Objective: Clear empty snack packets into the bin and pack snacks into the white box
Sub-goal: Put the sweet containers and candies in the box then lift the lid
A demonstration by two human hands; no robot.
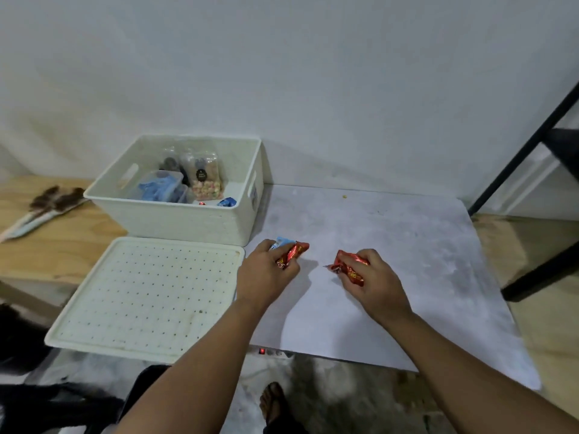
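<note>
My left hand point(264, 272) grips a red snack packet point(294, 252) together with a light blue packet point(282, 241), just in front of the white box point(188, 220). My right hand point(374, 274) holds several red snack packets point(346, 265) above the pale sheet point(391, 245). The white box stands open at the back left and holds a clear bag of coloured snacks point(205, 180), a blue item in a clear tub point(158, 186) and small packets point(226, 202). No bin is in view.
The box's perforated white lid point(141, 296) lies flat in front of the box. A feather-like duster point(47, 205) rests on the wooden surface at far left. A black metal frame point(532, 145) stands at right. A power strip point(269, 352) and my foot point(274, 402) are below.
</note>
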